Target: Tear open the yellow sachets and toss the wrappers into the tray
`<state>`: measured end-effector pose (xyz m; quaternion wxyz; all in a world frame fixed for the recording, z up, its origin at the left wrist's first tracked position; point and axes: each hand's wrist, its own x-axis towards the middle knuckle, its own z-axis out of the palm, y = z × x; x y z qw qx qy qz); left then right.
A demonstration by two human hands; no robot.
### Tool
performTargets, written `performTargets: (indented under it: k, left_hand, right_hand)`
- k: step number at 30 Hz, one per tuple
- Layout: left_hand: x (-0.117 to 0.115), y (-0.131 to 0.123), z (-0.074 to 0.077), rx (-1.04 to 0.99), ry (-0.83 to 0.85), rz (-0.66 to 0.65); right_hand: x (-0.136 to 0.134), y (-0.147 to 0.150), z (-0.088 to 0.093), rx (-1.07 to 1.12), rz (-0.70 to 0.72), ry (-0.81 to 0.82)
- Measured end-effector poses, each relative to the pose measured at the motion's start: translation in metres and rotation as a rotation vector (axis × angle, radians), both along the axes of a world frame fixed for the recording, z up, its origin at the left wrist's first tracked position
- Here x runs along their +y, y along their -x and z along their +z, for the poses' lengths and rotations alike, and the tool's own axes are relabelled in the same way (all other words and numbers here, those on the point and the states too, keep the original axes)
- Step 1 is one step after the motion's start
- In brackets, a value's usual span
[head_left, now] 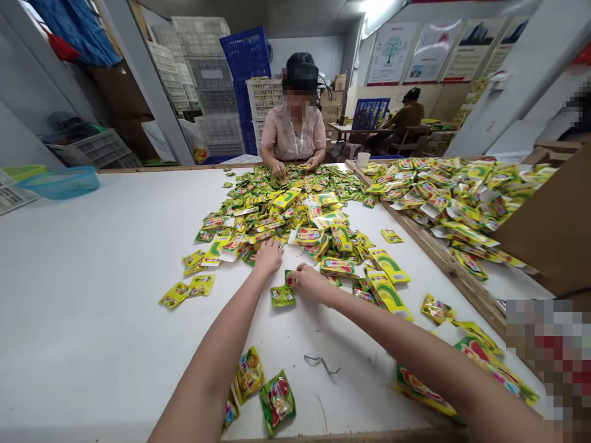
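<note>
Green packet (pixel 282 296), without evident long axis, lies nearside of the pile (pixel 272 216), just left of the right hand (pixel 311 284), the closer one, whose fingertips meet a second packet (pixel 289 278); whether pinched cannot be told. Left hand (pixel 269 256), fingers slightly spread, lies at the pile's near edge, grip hidden.

Printing on small packets (pixel 277 401), yellow boxes (pixel 338 266), wall posters (pixel 391 54), lettering too blurred to read
</note>
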<state>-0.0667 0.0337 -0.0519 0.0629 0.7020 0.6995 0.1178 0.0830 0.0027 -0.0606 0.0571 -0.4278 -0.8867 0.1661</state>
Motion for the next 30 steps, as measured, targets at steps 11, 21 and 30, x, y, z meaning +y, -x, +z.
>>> performTargets:
  k: [11,21,30]
  left_hand:
    - [-0.021,0.039,-0.003,-0.042,0.151,0.103]
    - [-0.049,0.013,0.022,-0.159,0.122,0.032]
    - [-0.119,-0.079,0.031,-0.870,-0.059,-0.132]
  right_hand:
    - [-0.039,-0.043,0.012,0.401,-0.092,0.032]
    - [-0.050,-0.074,0.026,0.982,-0.507,0.646]
    - [-0.079,-0.069,0.029,1.395,-0.574,0.846]
